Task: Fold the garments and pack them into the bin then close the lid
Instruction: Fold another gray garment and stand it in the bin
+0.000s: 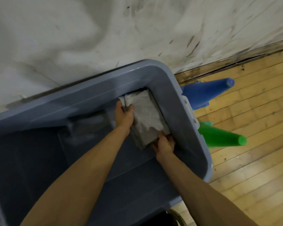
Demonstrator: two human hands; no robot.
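Fingers of left hand (123, 117) and right hand (164, 145) grip folded garment (147, 116) in bin (201, 144) corner; cones (219, 137) beside.

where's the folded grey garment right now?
Head view: the folded grey garment is inside the blue bin, in its far right corner, gripped by the left hand and right hand.

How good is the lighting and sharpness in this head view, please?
Head view: dim and soft throughout; the bin interior lies in shadow, its rim curved by wide-angle distortion; the folded grey garment, left hand and right hand are slightly blurred; a pale glare patch brightens the wooden floor.
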